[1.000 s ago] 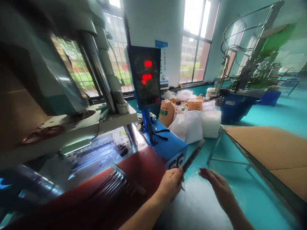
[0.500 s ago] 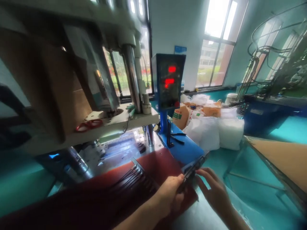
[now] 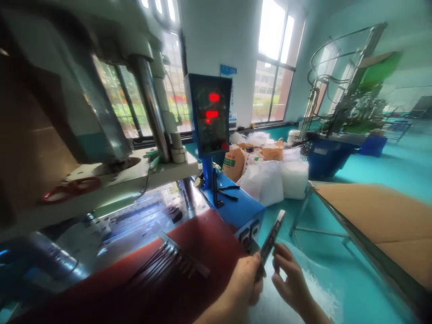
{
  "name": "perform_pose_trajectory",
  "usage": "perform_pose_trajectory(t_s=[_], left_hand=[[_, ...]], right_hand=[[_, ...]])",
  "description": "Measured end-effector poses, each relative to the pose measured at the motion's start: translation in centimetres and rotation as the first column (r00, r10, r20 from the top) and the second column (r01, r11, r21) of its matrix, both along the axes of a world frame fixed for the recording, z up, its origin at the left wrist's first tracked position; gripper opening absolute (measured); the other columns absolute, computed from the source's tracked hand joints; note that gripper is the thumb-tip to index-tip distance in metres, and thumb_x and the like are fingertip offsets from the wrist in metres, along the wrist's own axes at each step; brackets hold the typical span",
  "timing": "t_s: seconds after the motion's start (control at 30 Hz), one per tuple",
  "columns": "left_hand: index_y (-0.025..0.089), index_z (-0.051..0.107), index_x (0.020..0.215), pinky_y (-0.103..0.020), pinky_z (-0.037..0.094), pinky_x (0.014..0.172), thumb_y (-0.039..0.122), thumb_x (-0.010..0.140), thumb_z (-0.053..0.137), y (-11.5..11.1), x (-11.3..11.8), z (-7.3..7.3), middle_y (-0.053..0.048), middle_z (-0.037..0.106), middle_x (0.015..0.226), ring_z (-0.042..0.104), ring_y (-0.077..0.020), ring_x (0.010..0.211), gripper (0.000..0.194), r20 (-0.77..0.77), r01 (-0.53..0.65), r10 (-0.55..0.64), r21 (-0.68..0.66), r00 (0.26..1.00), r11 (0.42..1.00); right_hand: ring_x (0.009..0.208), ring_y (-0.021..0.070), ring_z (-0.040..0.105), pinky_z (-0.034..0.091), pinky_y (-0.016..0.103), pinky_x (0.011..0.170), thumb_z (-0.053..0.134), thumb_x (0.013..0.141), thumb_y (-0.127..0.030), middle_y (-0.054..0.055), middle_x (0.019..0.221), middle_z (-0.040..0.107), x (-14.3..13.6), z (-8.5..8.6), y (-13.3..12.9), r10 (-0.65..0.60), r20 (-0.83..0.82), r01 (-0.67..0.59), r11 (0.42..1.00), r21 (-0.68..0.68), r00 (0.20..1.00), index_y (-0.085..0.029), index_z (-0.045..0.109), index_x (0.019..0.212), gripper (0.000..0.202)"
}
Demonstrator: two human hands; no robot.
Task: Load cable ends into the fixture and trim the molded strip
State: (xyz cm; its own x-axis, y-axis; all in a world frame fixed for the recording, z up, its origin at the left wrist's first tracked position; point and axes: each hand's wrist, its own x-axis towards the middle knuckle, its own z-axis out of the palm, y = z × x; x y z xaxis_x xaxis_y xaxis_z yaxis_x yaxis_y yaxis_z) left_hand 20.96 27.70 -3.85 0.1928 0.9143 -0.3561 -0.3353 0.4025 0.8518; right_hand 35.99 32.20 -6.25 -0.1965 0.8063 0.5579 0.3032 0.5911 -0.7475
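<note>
My left hand (image 3: pixel 245 276) is closed around the lower end of a narrow metal bar (image 3: pixel 271 236) with dark parts along its length. The bar tilts up and away to the right, and its far end shines bright. Just right of the bar is my right hand (image 3: pixel 292 279), its fingers bent and thumb apart from them. Whether its fingertips touch the bar is not clear. On the dark red tabletop (image 3: pixel 202 229), to the left, lies another metal strip (image 3: pixel 172 245) with several thin dark rods running out from it.
A press machine (image 3: pixel 148 103) stands at left, with red-handled scissors (image 3: pixel 72 189) on its plate. A control box (image 3: pixel 211 114) with red digits rises from a blue cabinet (image 3: pixel 236 202), where black tools (image 3: pixel 229 192) lie. White sacks (image 3: pixel 266 180) sit behind; a cardboard-topped table (image 3: pixel 374 216) stands right.
The view has swung to the right. The bar in my left hand is now tilted more steeply upward. My right hand stays beside it, its fingers slightly more curled.
</note>
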Motion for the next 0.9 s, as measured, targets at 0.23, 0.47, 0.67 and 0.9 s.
perform_pose_trajectory(t_s=[0.23,0.47,0.67,0.9], left_hand=[[0.016,0.044,0.061,-0.019,0.013,0.028,0.085,0.049,0.048,0.7,2.6,-0.9,0.006,0.031,0.032,0.02,-0.005,0.025,0.07,-0.093,0.107,-0.102,0.05,0.99,0.993],[0.017,0.044,0.06,-0.02,0.014,0.033,0.087,0.057,0.036,0.6,4.1,-2.8,0.005,0.029,0.033,0.023,-0.0069,0.027,0.071,-0.197,0.176,-0.156,0.087,0.968,0.981],[0.018,0.041,0.059,-0.022,0.017,0.038,0.082,0.064,0.031,0.5,3.9,-2.2,0.005,0.026,0.038,0.025,-0.0078,0.032,0.065,-0.378,0.223,-0.144,0.174,0.914,0.959],[0.017,0.041,0.062,-0.024,0.021,0.048,0.065,0.079,0.027,0.3,3.6,-3.6,0.002,0.034,0.05,0.034,-0.0107,0.047,0.053,-0.588,0.288,-0.081,0.267,0.805,0.92]], right_hand=[[0.091,0.0234,0.06,0.046,0.044,0.086,0.046,0.083,-0.045,0.006,0.09,0.065,4.3,-1.4,1.8,-0.195,-0.474,-0.07,0.872,-0.485,0.858,-0.022,0.061,0.096,0.029],[0.079,0.0177,0.061,0.05,0.032,0.075,0.064,0.073,-0.041,0.005,0.083,0.066,4.9,-0.2,2.2,-0.16,-0.694,-0.384,0.735,-0.558,0.702,-0.022,0.064,0.098,0.031],[0.069,0.017,0.058,0.049,0.033,0.068,0.059,0.063,-0.031,0.003,0.072,0.063,4.7,-0.1,2.5,-0.138,-0.779,-0.479,0.719,-0.504,0.612,-0.021,0.065,0.078,0.019],[0.062,0.018,0.056,0.047,0.034,0.062,0.063,0.059,-0.028,0.002,0.066,0.062,4.5,-0.5,2.1,-0.187,-0.741,-0.421,0.723,-0.548,0.645,-0.02,0.062,0.073,0.017]])
